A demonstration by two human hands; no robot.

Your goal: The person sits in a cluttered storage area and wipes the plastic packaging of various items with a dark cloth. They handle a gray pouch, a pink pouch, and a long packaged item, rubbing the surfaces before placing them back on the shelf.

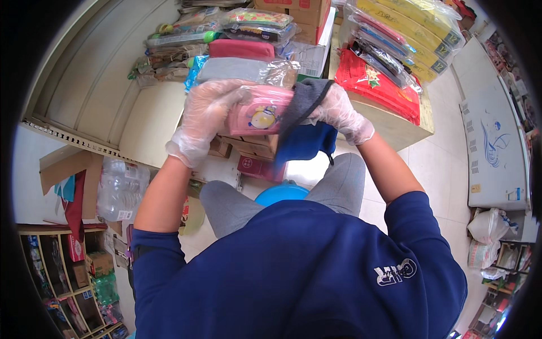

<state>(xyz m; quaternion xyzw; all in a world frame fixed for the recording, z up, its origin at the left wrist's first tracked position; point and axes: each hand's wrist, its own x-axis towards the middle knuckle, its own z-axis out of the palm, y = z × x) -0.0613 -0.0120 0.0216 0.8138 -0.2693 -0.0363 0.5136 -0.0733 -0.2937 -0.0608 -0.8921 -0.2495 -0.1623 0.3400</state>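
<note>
Both my hands wear thin clear plastic gloves. My left hand is closed around the left end of a glossy pink case with a yellow cartoon figure on its front. Bunched in my right hand is a cloth, dark grey on one face and blue on the other. The cloth lies over the right end of the case, and its blue part hangs down below. My right fingertips are partly hidden behind the cloth. Just beyond the case, a grey plastic-wrapped package lies on the shelf.
Beyond my hands are stacked wrapped packages, among them a dark red one. Red packages and yellow boxes sit at the right. A white chest freezer stands far right. A blue round stool shows between my knees.
</note>
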